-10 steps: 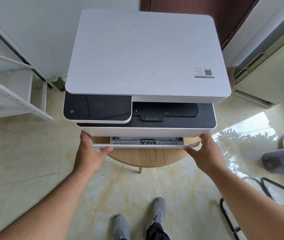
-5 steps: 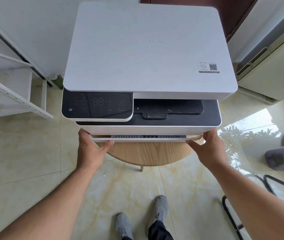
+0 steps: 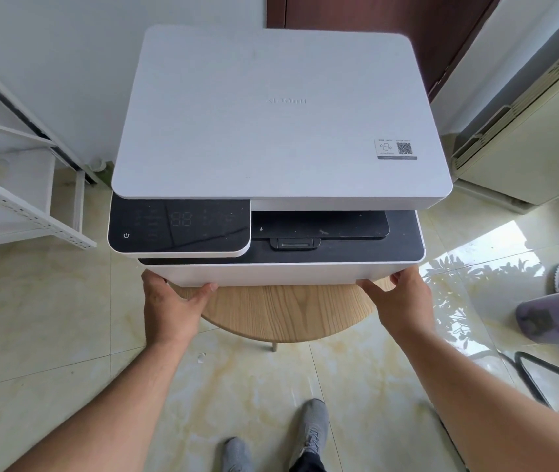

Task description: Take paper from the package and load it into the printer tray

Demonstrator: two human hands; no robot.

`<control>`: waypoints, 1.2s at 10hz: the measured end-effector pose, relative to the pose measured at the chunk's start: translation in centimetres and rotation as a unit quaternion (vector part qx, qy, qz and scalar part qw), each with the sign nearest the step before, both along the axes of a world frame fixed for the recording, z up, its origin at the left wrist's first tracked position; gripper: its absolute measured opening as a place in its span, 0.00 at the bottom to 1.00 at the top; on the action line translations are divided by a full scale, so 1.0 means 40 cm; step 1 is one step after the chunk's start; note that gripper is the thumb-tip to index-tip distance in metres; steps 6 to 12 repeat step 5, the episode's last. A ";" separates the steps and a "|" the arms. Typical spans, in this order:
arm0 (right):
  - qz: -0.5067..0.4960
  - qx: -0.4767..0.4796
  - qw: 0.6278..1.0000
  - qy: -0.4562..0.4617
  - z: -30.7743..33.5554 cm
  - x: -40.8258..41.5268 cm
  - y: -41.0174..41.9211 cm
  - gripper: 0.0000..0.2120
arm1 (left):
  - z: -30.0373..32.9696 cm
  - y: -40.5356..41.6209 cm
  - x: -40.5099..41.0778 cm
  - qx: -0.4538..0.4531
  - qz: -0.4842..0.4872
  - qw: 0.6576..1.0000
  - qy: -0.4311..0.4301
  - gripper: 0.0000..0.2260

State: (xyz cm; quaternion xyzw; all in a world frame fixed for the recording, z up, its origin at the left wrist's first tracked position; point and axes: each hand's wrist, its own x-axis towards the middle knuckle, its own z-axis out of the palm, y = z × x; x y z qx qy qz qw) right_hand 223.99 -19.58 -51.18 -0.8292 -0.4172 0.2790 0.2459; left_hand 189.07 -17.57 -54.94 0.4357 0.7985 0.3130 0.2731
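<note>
A pale tiled floor spreads under a round wooden table carrying the white printer. The tray front now sits flush with the body — 1 second ago it stuck out, ribs showing. The left hand at 7 o'clock and the right hand at 5 o'clock press its lower corners, thumbs out, fingers hidden beneath. No paper or package is visible — likely the closing push.

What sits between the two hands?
In the head view, the printer's white front edge spans between left hand and right hand, above the wooden table.
</note>
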 end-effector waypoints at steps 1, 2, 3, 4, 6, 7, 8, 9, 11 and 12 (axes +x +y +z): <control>-0.005 -0.006 1.000 -0.012 0.003 -0.006 0.001 0.23 | 0.013 0.001 0.010 -0.018 0.011 1.000 0.015 0.35; 0.017 -0.025 0.999 -0.019 0.020 -0.007 -0.005 0.24 | 0.035 -0.001 0.008 -0.033 -0.007 0.999 0.031 0.31; 0.036 -0.062 0.997 -0.024 0.067 -0.005 -0.033 0.26 | 0.097 -0.025 0.001 -0.053 -0.027 0.998 0.024 0.30; 0.037 -0.071 0.997 -0.012 0.136 0.006 -0.081 0.26 | 0.182 -0.067 -0.024 -0.026 -0.033 0.999 -0.006 0.30; 0.023 -0.064 0.998 0.001 0.231 0.003 -0.142 0.21 | 0.291 -0.125 -0.052 0.004 -0.044 0.999 -0.018 0.26; 0.023 -0.064 0.998 0.001 0.231 0.003 -0.142 0.21 | 0.291 -0.125 -0.052 0.004 -0.044 0.999 -0.018 0.26; 0.023 -0.064 0.998 0.001 0.231 0.003 -0.142 0.21 | 0.291 -0.125 -0.052 0.004 -0.044 0.999 -0.018 0.26; 0.023 -0.064 0.998 0.001 0.231 0.003 -0.142 0.21 | 0.291 -0.125 -0.052 0.004 -0.044 0.999 -0.018 0.26; 0.023 -0.064 0.998 0.001 0.231 0.003 -0.142 0.21 | 0.291 -0.125 -0.052 0.004 -0.044 0.999 -0.018 0.26; 0.023 -0.064 0.998 0.001 0.231 0.003 -0.142 0.21 | 0.291 -0.125 -0.052 0.004 -0.044 0.999 -0.018 0.26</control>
